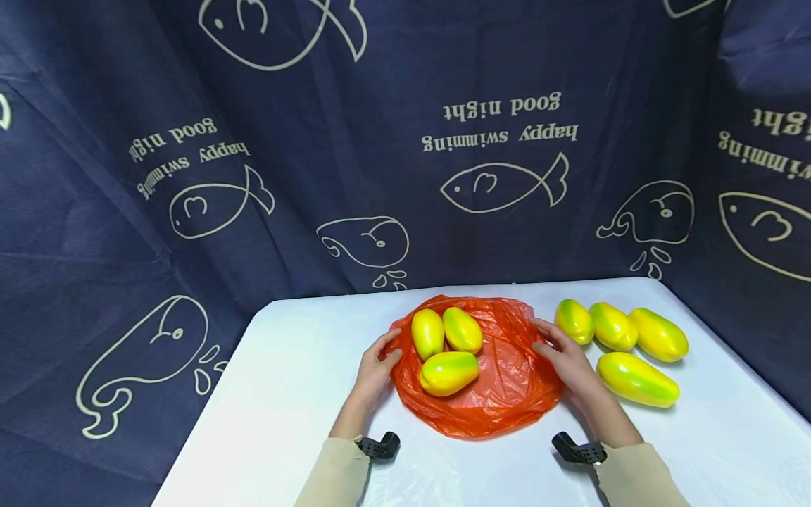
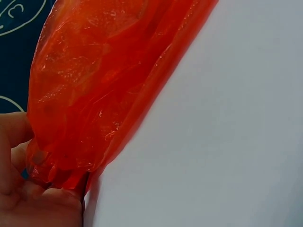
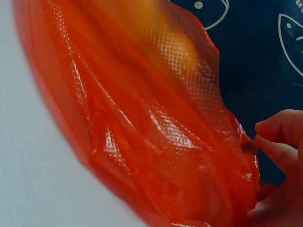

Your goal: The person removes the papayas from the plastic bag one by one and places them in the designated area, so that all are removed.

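Item 1: red plastic bag (image 1: 507,370), on the desk (image 1: 304,366) between the two hands; mouth facing up, rim spread wide, outline roughly round, a little broader left to right

Item 2: left hand (image 1: 375,370), at the bag's left rim; thumb and fingers parted and lightly curved, film lying between them; whether pinched tight, cannot tell

Item 3: right hand (image 1: 567,355), at the right rim; forefinger and thumb set narrowly apart against the film; firmness of hold, cannot tell

Item 4: three yellow-green fruits inside the bag, toward its left; left fruit (image 1: 427,334), long axis running near to far; far fruit (image 1: 462,329), slanting from far left to near right; near fruit (image 1: 448,374), lying crosswise, right end slightly farther off

Item 5: four like fruits on the desk, right of the bag; row of first fruit (image 1: 574,322), second fruit (image 1: 613,327) and third fruit (image 1: 659,334), each slanting far left to near right; fourth fruit (image 1: 637,380) nearer, same slant, beside the right forearm

Step in hand, as judged: bag-filling, rim being held apart; next move probably calls for a steady rim and one hand freed for a loose fruit
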`<state>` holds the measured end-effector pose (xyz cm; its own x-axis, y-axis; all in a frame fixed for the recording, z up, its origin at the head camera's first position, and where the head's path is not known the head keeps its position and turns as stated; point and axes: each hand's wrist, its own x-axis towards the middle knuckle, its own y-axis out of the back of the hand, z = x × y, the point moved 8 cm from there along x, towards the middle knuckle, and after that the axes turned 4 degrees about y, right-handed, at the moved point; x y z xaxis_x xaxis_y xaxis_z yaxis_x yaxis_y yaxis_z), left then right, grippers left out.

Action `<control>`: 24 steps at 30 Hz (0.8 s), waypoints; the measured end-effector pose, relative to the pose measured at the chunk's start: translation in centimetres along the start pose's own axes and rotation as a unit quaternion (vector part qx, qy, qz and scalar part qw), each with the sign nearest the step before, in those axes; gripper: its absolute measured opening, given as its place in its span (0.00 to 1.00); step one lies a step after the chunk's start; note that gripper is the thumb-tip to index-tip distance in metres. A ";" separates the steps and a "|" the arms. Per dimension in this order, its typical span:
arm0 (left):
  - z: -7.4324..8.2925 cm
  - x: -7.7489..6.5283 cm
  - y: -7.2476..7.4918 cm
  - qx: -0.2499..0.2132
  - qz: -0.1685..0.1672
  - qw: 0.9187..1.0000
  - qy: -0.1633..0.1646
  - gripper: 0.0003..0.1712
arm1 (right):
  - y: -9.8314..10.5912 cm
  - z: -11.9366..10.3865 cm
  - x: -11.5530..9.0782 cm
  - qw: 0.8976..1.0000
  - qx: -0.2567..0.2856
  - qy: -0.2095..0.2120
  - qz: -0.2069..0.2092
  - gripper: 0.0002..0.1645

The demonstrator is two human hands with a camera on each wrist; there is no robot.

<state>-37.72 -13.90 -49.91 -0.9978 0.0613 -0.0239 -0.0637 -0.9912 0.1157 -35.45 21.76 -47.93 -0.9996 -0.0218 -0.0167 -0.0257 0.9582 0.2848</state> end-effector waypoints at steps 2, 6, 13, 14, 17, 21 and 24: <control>0.0 0.0 0.0 0.001 0.001 1.000 0.001 0.26 | 0.1 0.1 -0.1 1.000 0.003 0.002 -0.001 0.33; 0.1 -0.1 0.2 0.003 0.005 1.000 0.001 0.26 | 0.3 0.2 -0.3 1.000 0.014 0.017 0.000 0.32; 0.3 0.0 0.4 0.007 0.010 1.000 0.004 0.26 | 0.2 0.2 -0.4 0.998 0.056 0.037 -0.002 0.30; 0.3 0.0 0.3 0.006 0.010 1.000 0.004 0.26 | 0.1 0.2 -0.5 0.997 0.063 0.037 -0.004 0.30; 0.4 -0.1 0.3 0.004 0.010 1.000 0.008 0.26 | -0.2 0.3 -0.5 0.996 0.084 0.037 -0.011 0.30; 0.8 -0.2 0.2 0.014 0.013 1.000 0.012 0.26 | -0.4 0.4 -0.6 0.994 0.104 0.034 -0.015 0.32; 1.4 -0.3 0.1 0.031 0.015 0.999 0.007 0.27 | -0.3 0.5 -0.8 0.993 0.113 0.032 -0.013 0.32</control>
<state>-37.49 -13.90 -48.52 -0.9990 0.0305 -0.0340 -0.0361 -0.9833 0.1782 -34.69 21.61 -48.51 -0.9974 -0.0587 0.0409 -0.0560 0.9964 0.0633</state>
